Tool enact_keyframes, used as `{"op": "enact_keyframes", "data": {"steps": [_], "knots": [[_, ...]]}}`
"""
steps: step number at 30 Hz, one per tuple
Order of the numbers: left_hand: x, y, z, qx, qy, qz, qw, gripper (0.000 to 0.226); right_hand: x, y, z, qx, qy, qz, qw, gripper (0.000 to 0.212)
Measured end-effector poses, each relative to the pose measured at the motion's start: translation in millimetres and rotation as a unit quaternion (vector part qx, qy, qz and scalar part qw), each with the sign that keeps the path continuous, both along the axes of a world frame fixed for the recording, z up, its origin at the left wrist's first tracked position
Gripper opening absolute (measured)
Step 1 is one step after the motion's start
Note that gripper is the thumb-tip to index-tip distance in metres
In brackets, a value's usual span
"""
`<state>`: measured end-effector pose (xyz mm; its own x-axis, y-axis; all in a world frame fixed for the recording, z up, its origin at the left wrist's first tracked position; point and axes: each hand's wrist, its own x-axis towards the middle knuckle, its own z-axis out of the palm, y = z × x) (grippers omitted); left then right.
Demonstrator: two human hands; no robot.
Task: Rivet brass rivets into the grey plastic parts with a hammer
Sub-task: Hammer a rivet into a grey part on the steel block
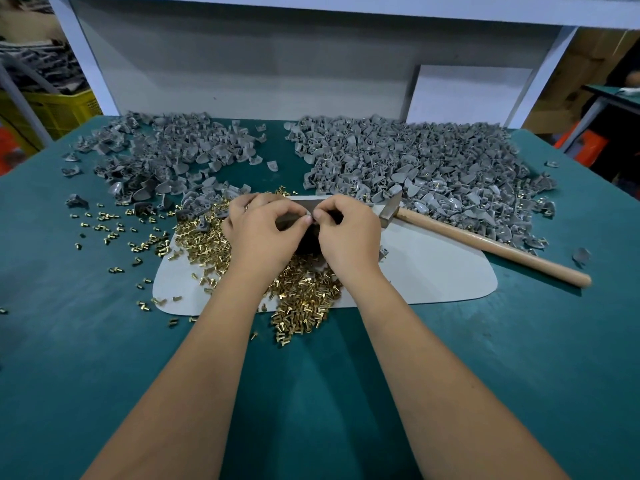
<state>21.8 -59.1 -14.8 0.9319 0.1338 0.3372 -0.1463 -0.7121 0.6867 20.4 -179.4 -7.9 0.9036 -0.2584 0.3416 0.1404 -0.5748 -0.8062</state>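
Note:
My left hand (263,230) and my right hand (346,233) meet fingertip to fingertip over a dark metal block (310,237) on the white mat (433,271). Both pinch something small between thumb and fingers; it is mostly hidden, with a grey plastic part (309,213) just showing at the tips. Brass rivets (304,289) lie heaped under my wrists and scattered to the left. A wooden-handled hammer (485,242) lies to the right of my right hand, its head (391,206) near my knuckles. Nobody holds the hammer.
Two big piles of grey plastic parts fill the back of the green table (104,341): a left pile (166,157) and a larger right pile (422,168) showing some brass. A white board (464,95) leans at the back right. A yellow crate (59,109) stands off the table's left.

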Motion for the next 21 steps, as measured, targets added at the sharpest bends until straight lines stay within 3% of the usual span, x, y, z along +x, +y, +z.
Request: {"op": "enact_keyframes", "data": {"steps": [10,18,21], "knots": [[-0.5,-3.7,0.1,-0.020,0.005,-0.016,1.000,0.007,5.5,-2.2,9.7,-0.046,0.046,0.000,0.998,0.020],[-2.1,-3.5,0.2,-0.017,-0.001,-0.022,1.000,0.008,-1.1,-7.4,5.8,-0.062,0.012,0.047,0.997,0.009],[-3.7,-3.8,0.7,-0.020,0.001,-0.018,1.000,0.008,-9.3,-16.7,7.3,-0.015,0.016,0.099,0.995,0.022]]}}
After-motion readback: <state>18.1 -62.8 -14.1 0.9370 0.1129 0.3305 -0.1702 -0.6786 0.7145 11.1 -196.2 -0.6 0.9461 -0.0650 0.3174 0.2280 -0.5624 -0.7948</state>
